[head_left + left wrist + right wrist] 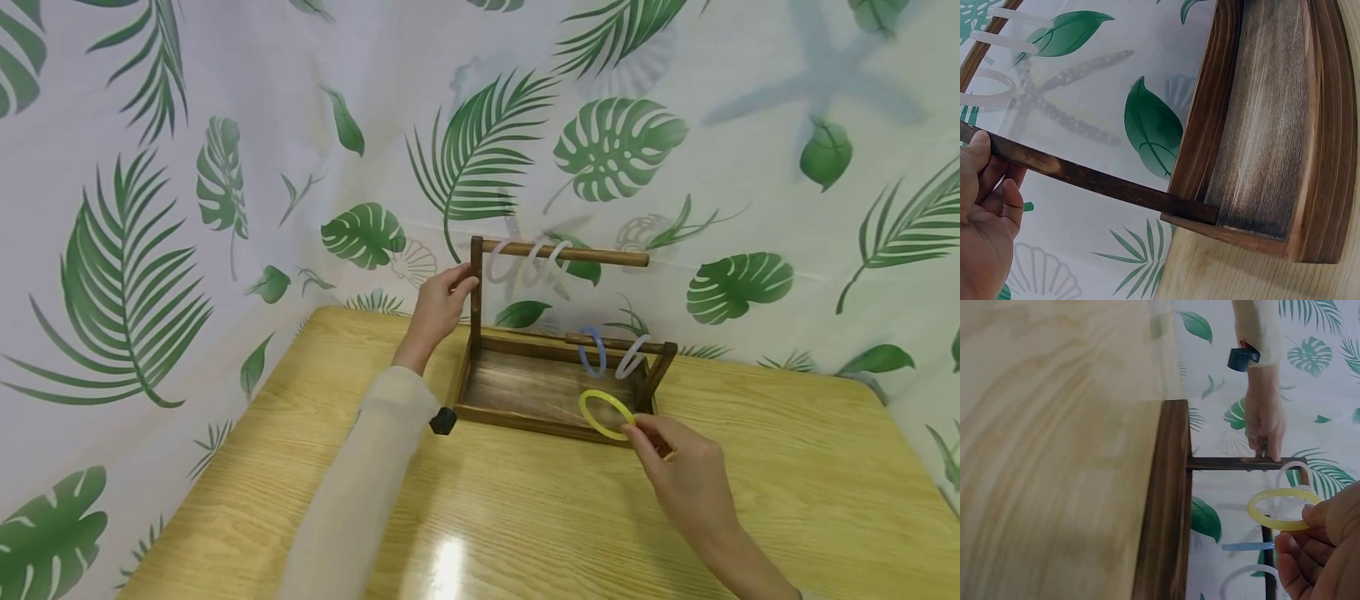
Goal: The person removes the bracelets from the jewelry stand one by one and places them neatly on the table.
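A dark wooden bangle stand (525, 421) has a tray base, a tall left post and a shorter right one, each carrying a bar. My left hand (438, 308) grips the tall post (1085, 175), thumb in front and fingers behind. Between thumb and fingertips my right hand (686, 475) pinches a yellow bangle (606, 415), held before the tray's front right. Three pale bangles (534, 263) hang on the upper bar (600, 256). A blue bangle (592, 352) and a whitish bangle (632, 357) hang on the lower bar (572, 338).
Under the stand is a light wood-grain table (525, 517). Behind it hangs a white cloth (285, 75) printed with green leaves, close to the table's back edge. A small black block (443, 421) sits at my left cuff.
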`<state>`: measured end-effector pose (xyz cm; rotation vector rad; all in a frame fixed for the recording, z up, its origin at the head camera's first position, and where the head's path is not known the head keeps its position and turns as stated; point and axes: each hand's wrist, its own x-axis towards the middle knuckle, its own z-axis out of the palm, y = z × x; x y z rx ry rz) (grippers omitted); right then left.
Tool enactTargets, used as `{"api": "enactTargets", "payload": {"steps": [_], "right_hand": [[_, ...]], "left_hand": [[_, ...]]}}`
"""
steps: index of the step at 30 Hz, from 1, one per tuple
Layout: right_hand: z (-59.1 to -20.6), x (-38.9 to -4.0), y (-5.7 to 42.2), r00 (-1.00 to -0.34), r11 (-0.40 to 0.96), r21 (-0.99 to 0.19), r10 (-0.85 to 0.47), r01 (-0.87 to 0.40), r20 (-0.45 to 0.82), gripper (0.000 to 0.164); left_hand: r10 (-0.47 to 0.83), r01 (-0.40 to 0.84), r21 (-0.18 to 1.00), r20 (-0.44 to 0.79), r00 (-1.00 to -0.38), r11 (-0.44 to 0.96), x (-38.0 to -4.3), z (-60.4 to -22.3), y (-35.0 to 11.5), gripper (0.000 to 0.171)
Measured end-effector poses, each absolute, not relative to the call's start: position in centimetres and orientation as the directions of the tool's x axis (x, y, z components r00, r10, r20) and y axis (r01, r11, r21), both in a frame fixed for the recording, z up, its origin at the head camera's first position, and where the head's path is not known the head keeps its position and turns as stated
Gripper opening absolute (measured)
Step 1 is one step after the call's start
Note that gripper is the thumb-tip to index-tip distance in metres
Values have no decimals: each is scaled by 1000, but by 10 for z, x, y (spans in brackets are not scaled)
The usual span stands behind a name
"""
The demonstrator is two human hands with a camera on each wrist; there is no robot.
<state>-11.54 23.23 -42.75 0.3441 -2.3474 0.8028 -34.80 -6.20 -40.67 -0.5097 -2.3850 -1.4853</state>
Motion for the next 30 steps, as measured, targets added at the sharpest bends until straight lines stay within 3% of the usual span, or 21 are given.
{"api": "enactTargets", "payload": {"steps": [21, 30], "right_hand": [[-459, -110, 199, -868, 785, -511, -68, -351, 492, 7], [-467, -110, 185, -881, 756, -538, -107, -374, 462, 12]], "left_hand": [[148, 410, 824, 383, -912, 392, -346, -407, -62, 38], [154, 405, 828, 375, -914, 387, -347, -408, -63, 39]]}}
